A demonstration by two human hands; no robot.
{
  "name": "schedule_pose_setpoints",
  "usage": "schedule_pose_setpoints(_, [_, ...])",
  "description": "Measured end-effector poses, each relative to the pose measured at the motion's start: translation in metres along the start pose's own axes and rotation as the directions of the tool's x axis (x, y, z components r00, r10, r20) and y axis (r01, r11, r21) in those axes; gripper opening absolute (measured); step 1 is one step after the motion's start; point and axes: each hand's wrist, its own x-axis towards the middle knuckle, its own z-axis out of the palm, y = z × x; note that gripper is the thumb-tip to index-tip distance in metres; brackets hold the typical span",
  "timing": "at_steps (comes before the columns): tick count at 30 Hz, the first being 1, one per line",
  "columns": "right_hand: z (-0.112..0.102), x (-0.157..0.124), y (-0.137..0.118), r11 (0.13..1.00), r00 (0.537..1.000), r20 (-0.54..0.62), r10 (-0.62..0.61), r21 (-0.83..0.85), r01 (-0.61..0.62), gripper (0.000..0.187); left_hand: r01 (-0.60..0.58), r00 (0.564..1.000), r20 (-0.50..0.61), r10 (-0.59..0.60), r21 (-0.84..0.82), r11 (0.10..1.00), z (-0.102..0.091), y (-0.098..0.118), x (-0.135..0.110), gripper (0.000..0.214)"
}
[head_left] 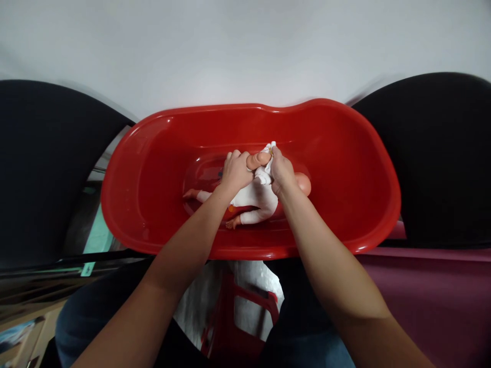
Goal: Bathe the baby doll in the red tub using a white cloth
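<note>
A baby doll in white clothes [253,199] lies in a red baby bathtub [330,128]. Its head [304,184] points right, partly hidden by my right wrist. One bare foot [191,194] shows at the left, and one small hand [233,223] rests near the tub's front side. My left hand [238,171] is closed on the doll's raised bare arm [259,160]. Bunched white cloth [266,171], apparently the sleeve, surrounds that arm, and my right hand [281,166] pinches it. An orange spot [231,208] shows beside the clothes.
Black rounded chair backs or seats [42,168] flank the tub on both sides. Behind it rises a pale wall [230,51]. Below the front rim, between my legs, is a red stool [245,296]. A maroon surface [433,301] lies at the lower right.
</note>
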Motion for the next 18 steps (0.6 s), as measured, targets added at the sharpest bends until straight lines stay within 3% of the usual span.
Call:
schedule_pose_setpoints(4, [0.002,-0.014,-0.01,0.946,0.964,-0.082,-0.253,-0.23,0.229,0.068,0.043,0.999,0.012,-0.043,-0.017,0.999,-0.002,0.002,-0.001,0.02])
schedule_pose_setpoints(9, [0.009,-0.029,-0.016,0.786,0.86,0.042,-0.508,-0.386,0.483,0.058,0.101,0.995,0.031,-0.099,-0.084,0.991,-0.006,0.001,0.0,0.016])
schedule_pose_setpoints(15, [0.012,-0.025,-0.004,0.71,0.775,0.028,-0.631,-0.382,0.592,0.045,0.201,0.978,0.094,-0.186,-0.182,0.963,-0.01,0.001,0.002,0.012])
schedule_pose_setpoints(18, [0.013,-0.026,0.0,0.663,0.741,0.008,-0.671,-0.44,0.606,0.039,0.196,0.979,0.088,-0.182,-0.178,0.964,-0.009,0.0,0.002,0.018])
